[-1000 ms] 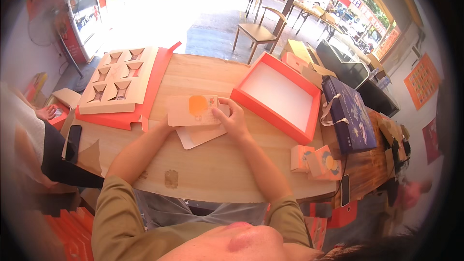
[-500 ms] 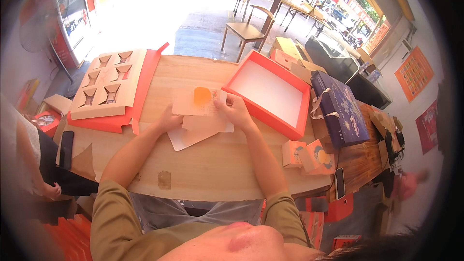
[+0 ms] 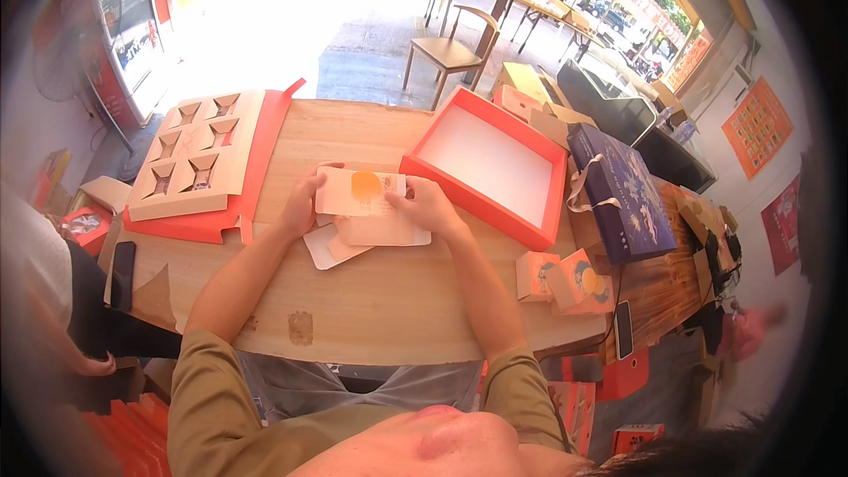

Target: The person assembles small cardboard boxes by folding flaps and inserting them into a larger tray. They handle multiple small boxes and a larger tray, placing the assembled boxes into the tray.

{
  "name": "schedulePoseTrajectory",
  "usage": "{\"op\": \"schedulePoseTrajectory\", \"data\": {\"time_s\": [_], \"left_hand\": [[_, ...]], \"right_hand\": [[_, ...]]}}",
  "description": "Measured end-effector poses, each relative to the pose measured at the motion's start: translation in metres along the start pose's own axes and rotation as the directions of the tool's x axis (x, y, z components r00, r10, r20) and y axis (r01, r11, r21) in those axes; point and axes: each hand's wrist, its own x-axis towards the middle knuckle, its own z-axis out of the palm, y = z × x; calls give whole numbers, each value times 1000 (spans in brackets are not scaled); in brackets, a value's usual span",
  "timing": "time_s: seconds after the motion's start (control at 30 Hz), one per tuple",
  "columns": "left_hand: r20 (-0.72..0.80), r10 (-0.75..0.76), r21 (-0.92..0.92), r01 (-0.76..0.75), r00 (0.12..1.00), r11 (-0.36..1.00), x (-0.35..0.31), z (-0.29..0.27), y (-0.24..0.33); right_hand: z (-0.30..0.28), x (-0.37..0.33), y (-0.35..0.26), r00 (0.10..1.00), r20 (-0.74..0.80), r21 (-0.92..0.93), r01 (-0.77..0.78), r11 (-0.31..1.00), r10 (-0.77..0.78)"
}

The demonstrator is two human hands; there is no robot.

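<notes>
Gripped in the left hand (image 3: 306, 199) and the right hand (image 3: 426, 207) at once: a flat piece of pale card (image 3: 337, 201) with an orange circle (image 3: 366, 185), held over the near middle of the counter (image 3: 415, 311). Pinched at the right edge with the thumb on the printed face; clasped at the left edge, with a finger over the top corner. Lying directly beneath, partly covered: more pale card (image 3: 320, 249), edged in white. Hard to tell from this angle whether touching or apart.

Being thin, likely to bow or crease under a hard squeeze, so press lightly and evenly with both hands. Grip close to the edges, leaving the orange circle free of thumbs. Hold the card level, without dragging the layers below. Mind the open red box (image 3: 495, 159) just beyond the right hand, and avoid swinging the right elbow toward the small boxes (image 3: 579, 284). To the left, well apart, a tan tray (image 3: 177, 204) with six wells, lying on red card (image 3: 265, 150).
</notes>
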Motion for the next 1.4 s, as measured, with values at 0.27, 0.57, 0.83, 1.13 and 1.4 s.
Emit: {"op": "schedulePoseTrajectory", "data": {"time_s": [0.27,0.57,0.83,1.13,1.4], "left_hand": [[26,172,530,-160,985,833,0,-1,-6],[466,244,872,-488,850,34,-8,16,-17],[502,232,840,-534,833,97,-13,28,-17],[660,471,719,-675,585,-168,-21,41,5],[735,254,556,-774,628,304,-25,266,15]], "right_hand": [[-7,-5,-6,1000,-12,-314,-30,949,27],[-11,-1,4,996,-92,-450,-59,891,20],[18,-14,-50,829,-321,-50,469,882,-459],[97,22,7,951,-309,806,277,524,-28],[88,23,19,969,-247,847,216,486,-1]]}}
